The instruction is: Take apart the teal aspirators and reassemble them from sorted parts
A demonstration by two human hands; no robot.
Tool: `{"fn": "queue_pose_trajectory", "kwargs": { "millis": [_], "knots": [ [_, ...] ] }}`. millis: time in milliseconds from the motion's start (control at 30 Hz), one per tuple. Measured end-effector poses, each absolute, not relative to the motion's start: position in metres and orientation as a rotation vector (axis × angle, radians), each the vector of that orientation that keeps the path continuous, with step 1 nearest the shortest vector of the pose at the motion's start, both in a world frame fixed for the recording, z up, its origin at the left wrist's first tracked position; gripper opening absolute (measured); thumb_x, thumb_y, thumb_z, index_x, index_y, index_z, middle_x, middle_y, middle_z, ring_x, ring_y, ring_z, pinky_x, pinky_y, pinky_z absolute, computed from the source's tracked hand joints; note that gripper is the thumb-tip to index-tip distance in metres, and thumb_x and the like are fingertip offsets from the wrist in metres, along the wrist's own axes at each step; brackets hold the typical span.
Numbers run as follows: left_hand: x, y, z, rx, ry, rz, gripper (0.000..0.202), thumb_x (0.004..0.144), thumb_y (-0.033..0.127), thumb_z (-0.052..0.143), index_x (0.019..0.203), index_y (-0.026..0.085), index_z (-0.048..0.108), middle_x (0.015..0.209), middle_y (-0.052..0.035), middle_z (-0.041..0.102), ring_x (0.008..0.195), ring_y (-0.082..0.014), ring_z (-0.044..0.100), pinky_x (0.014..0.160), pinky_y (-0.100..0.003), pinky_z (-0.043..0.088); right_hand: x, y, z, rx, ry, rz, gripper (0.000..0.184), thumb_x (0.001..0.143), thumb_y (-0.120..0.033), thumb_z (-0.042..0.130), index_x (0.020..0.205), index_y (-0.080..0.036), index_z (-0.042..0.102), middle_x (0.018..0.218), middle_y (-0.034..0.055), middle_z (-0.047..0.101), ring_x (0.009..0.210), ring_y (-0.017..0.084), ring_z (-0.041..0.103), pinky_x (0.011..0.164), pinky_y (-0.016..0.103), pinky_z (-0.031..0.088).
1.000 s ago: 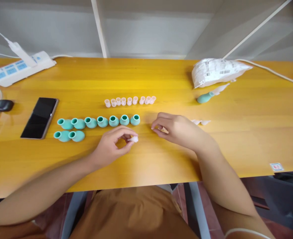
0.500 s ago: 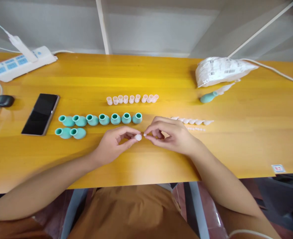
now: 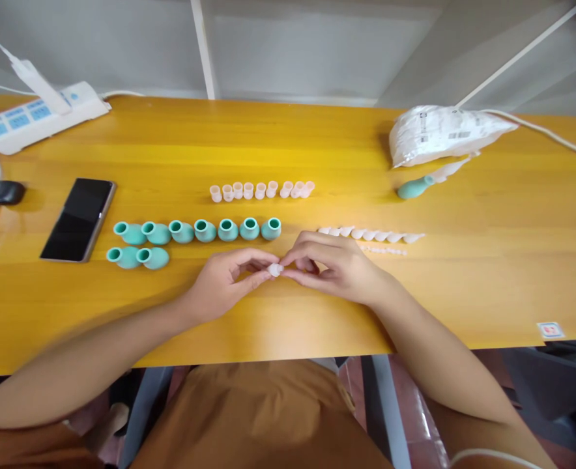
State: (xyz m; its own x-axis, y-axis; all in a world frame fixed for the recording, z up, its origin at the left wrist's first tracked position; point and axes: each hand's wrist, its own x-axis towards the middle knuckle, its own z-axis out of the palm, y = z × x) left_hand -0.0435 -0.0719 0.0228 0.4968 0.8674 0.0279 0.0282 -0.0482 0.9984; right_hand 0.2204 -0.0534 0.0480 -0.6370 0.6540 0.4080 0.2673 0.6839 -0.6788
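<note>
Left grip [image 3: 222,280] in a pinch on a small white piece [image 3: 275,270], right grip [image 3: 339,266] at its edge, hold unclear.

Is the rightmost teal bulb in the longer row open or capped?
Open: that teal bulb shows its round, dark mouth uncovered, with no cap over the rim.

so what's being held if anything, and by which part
The left hand pinches a small white nozzle-like piece by its left side; whether the right hand holds anything separate cannot be told.
</note>
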Motion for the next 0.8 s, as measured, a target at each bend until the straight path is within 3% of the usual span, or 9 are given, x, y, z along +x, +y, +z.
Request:
{"fn": "queue_pose_trajectory", "kwargs": {
  "millis": [267, 500, 800],
  "knots": [
    [-0.043, -0.0713, 0.0217, 1.46, 0.824, 0.818, 0.027, 0.106, 0.041, 0.079, 0.123, 0.022, 0.082, 0.118, -0.0069, 0.087, 0.11, -0.0222, 0.084, 0.102, -0.037, 0.069, 0.2211, -0.0532, 0.0491, -0.676, -2.25, 0.771, 0.014, 0.108, -0.025, 0.077, 0.121, -0.022, 0.081, 0.091, 0.0013, 0.067, 0.07, 0.012, 0.062, 0.065, 0.025, 0.051],
    [-0.0433, -0.0714, 0.023, 1.416, 0.817, 0.796, 0.024, 0.105, 0.037, 0.079, 0.122, 0.02, 0.079, 0.119, -0.0077, 0.087, 0.109, -0.0211, 0.084, 0.101, -0.035, 0.069, 0.2206, -0.0529, 0.0496, -0.636, -2.285, 0.676, 0.012, 0.107, -0.025, 0.08, 0.117, -0.019, 0.078, 0.097, 0.0043, 0.074, 0.074, 0.012, 0.066, 0.067, 0.024, 0.053],
    [-0.0456, -0.0656, 0.0245, 1.236, 0.757, 0.789, 0.028, 0.104, 0.038, 0.082, 0.121, 0.017, 0.074, 0.113, -0.0086, 0.085, 0.094, -0.0187, 0.085, 0.091, -0.033, 0.07, 0.2194, -0.0575, 0.0504, -0.666, -2.346, 0.349, 0.02, 0.11, -0.026, 0.075, 0.129, -0.021, 0.075, 0.099, 0.0064, 0.079, 0.076, 0.015, 0.073, 0.068, 0.028, 0.058]
  ]
}}
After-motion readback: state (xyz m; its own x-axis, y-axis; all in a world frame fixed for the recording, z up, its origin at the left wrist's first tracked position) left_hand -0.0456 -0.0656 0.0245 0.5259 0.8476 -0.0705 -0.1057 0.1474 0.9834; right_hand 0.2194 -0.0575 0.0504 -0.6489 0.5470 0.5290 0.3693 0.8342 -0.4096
